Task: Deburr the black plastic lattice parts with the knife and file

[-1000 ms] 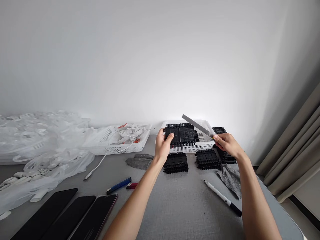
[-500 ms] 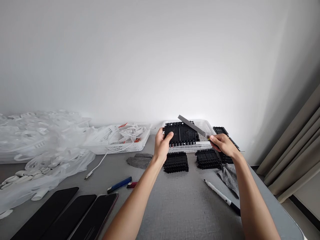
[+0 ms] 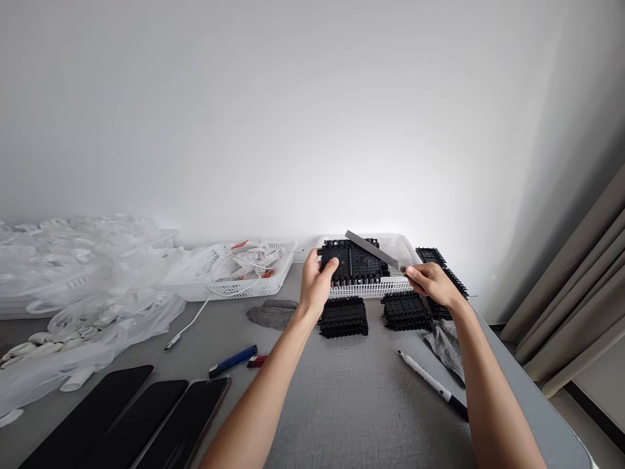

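My left hand (image 3: pixel 316 281) grips the left end of a black ribbed plastic part (image 3: pixel 355 262), held up in front of a white basket (image 3: pixel 401 284). My right hand (image 3: pixel 430 283) holds a flat grey metal file (image 3: pixel 372 249) by its end. The file slants up to the left and its blade lies across the top right of the black part. Below my hands, two stacks of similar black parts (image 3: pixel 344 317) (image 3: pixel 406 310) rest on the grey table (image 3: pixel 351 404). A third stack (image 3: pixel 442 273) stands behind my right hand.
A black-and-white marker (image 3: pixel 432 384) and a grey cloth (image 3: pixel 446 345) lie near my right forearm. A blue pen (image 3: pixel 232 361), another grey cloth (image 3: pixel 271 316), three dark phones (image 3: pixel 141 423), a second basket with white cables (image 3: pixel 244 267) and clear plastic bags (image 3: pixel 73 286) fill the left side.
My right hand has slid the file down and to the left across the black part. My left hand and the part have stayed nearly still.
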Demonstrator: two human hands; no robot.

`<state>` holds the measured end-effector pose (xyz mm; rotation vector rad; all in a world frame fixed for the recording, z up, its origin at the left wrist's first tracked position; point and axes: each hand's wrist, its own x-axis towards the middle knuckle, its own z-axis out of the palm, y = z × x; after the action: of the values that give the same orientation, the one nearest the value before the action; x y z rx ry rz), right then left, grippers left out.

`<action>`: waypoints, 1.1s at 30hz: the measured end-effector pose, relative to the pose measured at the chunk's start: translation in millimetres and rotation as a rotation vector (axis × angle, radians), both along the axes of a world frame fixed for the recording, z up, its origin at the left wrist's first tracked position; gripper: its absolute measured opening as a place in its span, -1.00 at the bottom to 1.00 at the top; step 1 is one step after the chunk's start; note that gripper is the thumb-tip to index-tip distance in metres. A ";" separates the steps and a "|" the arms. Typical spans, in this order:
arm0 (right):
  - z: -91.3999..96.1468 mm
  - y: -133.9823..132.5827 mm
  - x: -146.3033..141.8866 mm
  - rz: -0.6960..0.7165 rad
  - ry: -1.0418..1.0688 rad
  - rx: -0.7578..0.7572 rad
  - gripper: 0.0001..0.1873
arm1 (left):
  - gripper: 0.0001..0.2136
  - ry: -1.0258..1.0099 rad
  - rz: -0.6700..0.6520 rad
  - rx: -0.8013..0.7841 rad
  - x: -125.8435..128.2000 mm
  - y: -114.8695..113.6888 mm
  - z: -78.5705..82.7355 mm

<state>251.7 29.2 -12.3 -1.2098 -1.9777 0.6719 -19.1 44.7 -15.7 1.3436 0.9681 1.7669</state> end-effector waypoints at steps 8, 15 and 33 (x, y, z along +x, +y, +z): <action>4.1 -5.9 -10.8 -0.154 -0.171 0.149 -0.38 | -0.74 0.044 0.004 -0.028 0.6 3.4 -5.8; 6.3 -8.4 -13.6 -0.202 -0.281 0.236 -0.38 | -0.75 0.077 -0.030 -0.036 1.5 -0.7 -2.9; 5.5 -7.8 15.3 -0.300 -0.308 0.282 -0.36 | -0.75 0.079 -0.008 -0.093 0.3 -2.9 -0.1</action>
<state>267.0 21.4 -6.8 -1.4539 -1.9902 0.0543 -18.8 41.8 -15.7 1.3651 1.0737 1.6528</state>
